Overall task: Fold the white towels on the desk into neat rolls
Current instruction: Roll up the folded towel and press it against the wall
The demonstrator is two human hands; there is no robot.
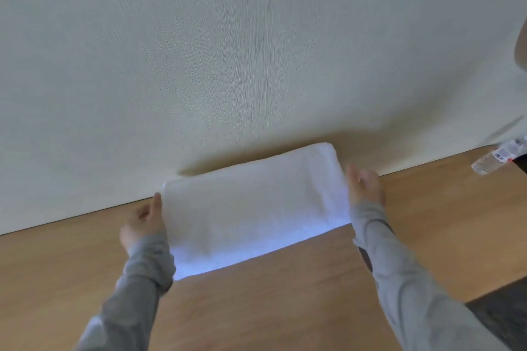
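Two hands: left hand (144, 222) against left end of one folded white towel (253, 208), right hand (363, 185) against right end; fingers part curled, grip unclear through blur. Towel flat on wooden desk (285, 293), touching wall (228, 51); one plastic bottle (496, 158) far right.

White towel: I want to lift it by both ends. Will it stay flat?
Probably not: the towel looks soft and plush, so its middle would likely sag between left hand and right hand. Pushed, it would probably bunch on the wooden desk.
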